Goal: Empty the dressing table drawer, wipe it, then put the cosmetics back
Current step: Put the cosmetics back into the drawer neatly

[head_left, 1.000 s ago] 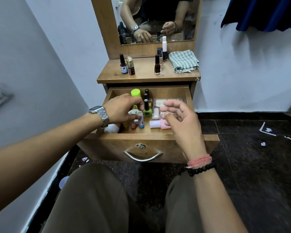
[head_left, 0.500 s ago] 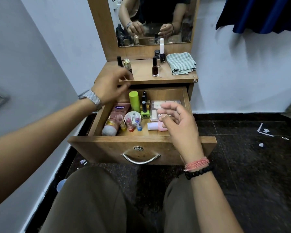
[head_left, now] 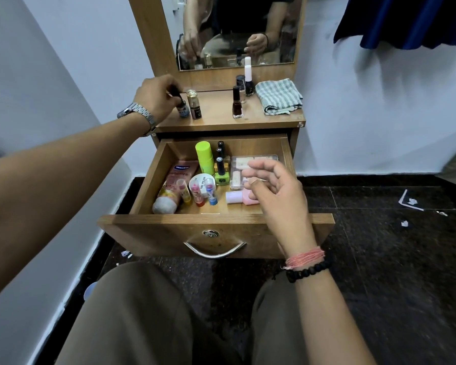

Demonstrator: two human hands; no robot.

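Left hand (head_left: 156, 97) has moved onto the blue-labelled bottle (head_left: 182, 108) (tabletop).

Single head-worn wide-angle view, looks forward and down from above the seated person's lap, close to the open drawer (head_left: 216, 230) mid-frame; dressing table top (head_left: 221, 121) and mirror (head_left: 237, 30) at upper edge, dark floor (head_left: 392, 259) right, wall left, edges bowed by lens

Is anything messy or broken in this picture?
Yes, a little. White paper scraps lie scattered on the dark floor right of the drawer, with a few more bits by its left corner. The tabletop has a chipped front right corner. Nothing looks spilled.
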